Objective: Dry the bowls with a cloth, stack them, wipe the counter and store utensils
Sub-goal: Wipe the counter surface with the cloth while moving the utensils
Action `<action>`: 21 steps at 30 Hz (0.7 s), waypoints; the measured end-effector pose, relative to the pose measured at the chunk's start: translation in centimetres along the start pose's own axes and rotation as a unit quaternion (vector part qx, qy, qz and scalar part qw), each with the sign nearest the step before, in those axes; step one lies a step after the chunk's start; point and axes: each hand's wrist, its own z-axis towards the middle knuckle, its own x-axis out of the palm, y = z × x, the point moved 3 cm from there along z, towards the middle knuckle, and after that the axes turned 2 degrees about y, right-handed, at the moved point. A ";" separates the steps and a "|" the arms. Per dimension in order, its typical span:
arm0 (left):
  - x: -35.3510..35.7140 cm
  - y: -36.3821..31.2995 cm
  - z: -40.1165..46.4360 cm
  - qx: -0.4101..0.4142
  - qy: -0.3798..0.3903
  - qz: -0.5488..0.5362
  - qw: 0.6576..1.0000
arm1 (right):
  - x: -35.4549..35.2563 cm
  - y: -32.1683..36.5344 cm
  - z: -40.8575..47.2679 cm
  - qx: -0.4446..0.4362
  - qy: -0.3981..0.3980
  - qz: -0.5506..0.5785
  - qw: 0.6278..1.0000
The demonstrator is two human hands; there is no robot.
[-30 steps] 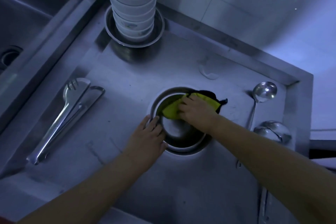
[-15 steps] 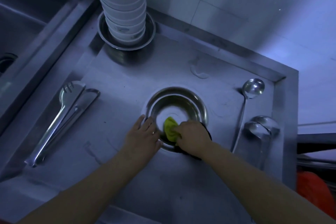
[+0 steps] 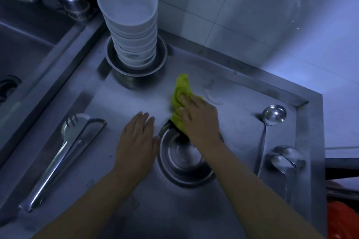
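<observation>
Worktop wiping seems begun: right hand [image 3: 200, 120], fingers flat, presses the yellow-green cloth [image 3: 179, 99]; next, sweep toward the far edge.

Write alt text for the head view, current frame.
A person's right hand presses a yellow-green cloth flat on a steel counter, just beyond a steel bowl; the left hand lies flat beside the bowl. White bowls are stacked behind, tongs left, ladles right.
</observation>
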 end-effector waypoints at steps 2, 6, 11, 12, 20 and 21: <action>0.2 0.6 1.1 -0.020 -0.005 -0.015 1.000 | 3.3 0.5 3.0 -0.057 0.114 -0.126 0.984; 0.9 1.1 3.1 -0.031 -0.009 -0.027 0.999 | 7.0 -0.5 7.9 -0.065 0.131 -0.135 0.980; 2.1 0.1 5.9 -0.011 -0.010 -0.037 0.999 | 6.9 -3.3 11.2 -0.022 0.082 -0.141 0.986; 2.3 -0.2 6.4 -0.001 -0.003 -0.038 0.999 | 6.7 -4.1 11.4 -0.009 0.079 -0.143 0.987; 3.7 -2.3 8.0 0.046 0.006 -0.053 0.997 | 3.2 -11.3 7.6 0.096 0.032 -0.162 0.982; 3.8 -2.5 8.0 0.054 0.002 -0.052 0.997 | 2.8 -12.1 6.8 0.116 0.029 -0.167 0.979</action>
